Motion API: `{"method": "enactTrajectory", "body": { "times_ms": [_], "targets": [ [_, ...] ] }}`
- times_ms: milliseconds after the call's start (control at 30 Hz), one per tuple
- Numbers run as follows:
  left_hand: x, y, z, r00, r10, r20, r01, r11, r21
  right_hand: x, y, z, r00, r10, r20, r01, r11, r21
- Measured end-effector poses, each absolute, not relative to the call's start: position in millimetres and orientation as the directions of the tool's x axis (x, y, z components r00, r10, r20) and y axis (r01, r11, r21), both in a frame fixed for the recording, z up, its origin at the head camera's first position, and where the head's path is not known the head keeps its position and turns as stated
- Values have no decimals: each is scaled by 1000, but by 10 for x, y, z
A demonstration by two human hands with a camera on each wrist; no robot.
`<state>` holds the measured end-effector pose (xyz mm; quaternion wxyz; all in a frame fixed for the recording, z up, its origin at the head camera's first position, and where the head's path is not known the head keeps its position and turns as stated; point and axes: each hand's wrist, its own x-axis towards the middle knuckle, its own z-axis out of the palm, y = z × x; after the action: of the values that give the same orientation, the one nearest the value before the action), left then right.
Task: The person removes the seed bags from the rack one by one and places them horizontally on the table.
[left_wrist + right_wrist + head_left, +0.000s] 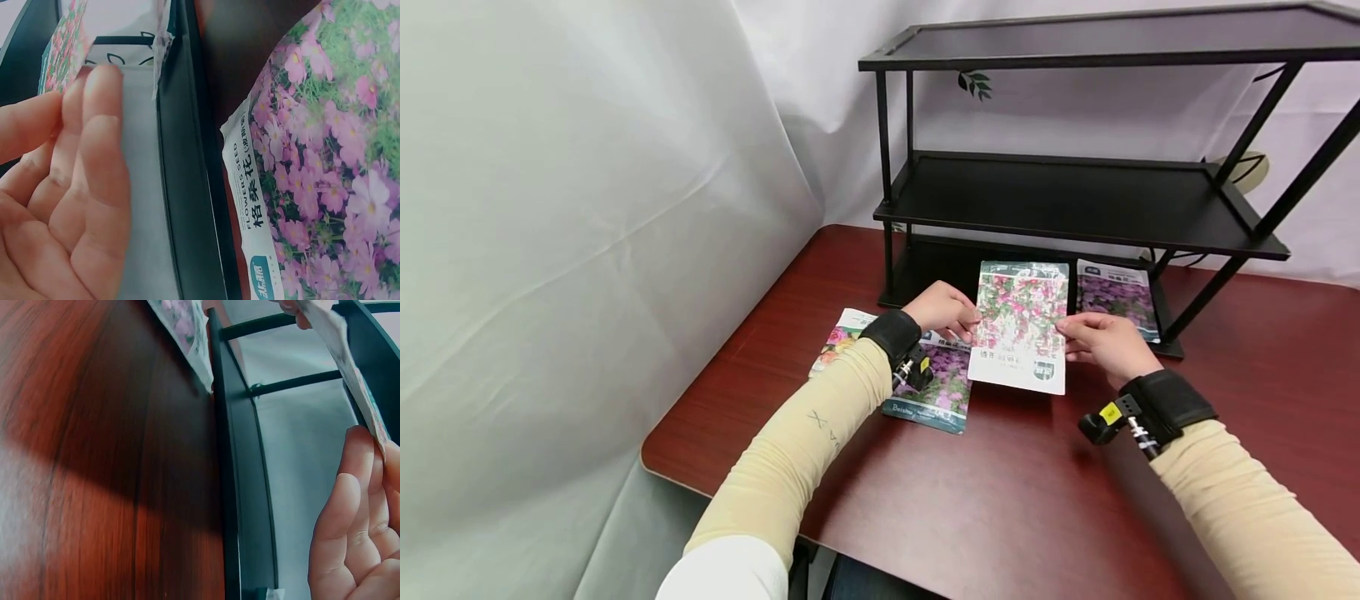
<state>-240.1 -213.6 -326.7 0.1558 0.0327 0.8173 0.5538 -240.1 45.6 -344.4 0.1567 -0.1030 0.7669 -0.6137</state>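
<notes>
Both my forearms reach forward over the red-brown table [1000, 500], hands raised a little above it, and between them I hold a pink-flower seed packet [1021, 325] lifted off the surface and tilted up toward me. My left hand [942, 308] pinches the packet's left edge, thumb in front, fingers [94, 125] curled behind it. My right hand [1105, 342] pinches the right edge the same way, fingers [359, 487] curved against the back. Just under my left wrist a purple-flower packet [940, 387] lies flat on the table, overlapping another packet [842, 333] that sticks out to the left of my forearm. Just beyond my right hand a third, purple packet [1116, 296] lies on the bottom board of the black shelf rack [1075, 200], which stands right past both hands.
</notes>
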Motion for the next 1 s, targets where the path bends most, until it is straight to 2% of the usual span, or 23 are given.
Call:
{"method": "enactTrajectory", "body": {
  "times_ms": [267, 467, 667, 1000],
  "targets": [
    [-2380, -2039, -3261, -944, 218, -246, -114, 486, 866, -2362, 520, -3468, -931, -345, -121, -17, 371, -929],
    [-2377, -2015, -3295, -949, 247, -197, 30, 690, 723, -2332, 574, -3465, -886, -416, -204, -45, 515, -856],
    [-2362, -1967, -3400, -929, 306, -209, 128, 795, 592, -2304, 645, -3497, -815, -497, -297, -19, 536, -844],
    [-2257, -1812, -3473, -884, 364, -295, 247, 897, 366, -2236, 637, -3628, -780, -495, -383, 60, 550, -833]
  ]
}}
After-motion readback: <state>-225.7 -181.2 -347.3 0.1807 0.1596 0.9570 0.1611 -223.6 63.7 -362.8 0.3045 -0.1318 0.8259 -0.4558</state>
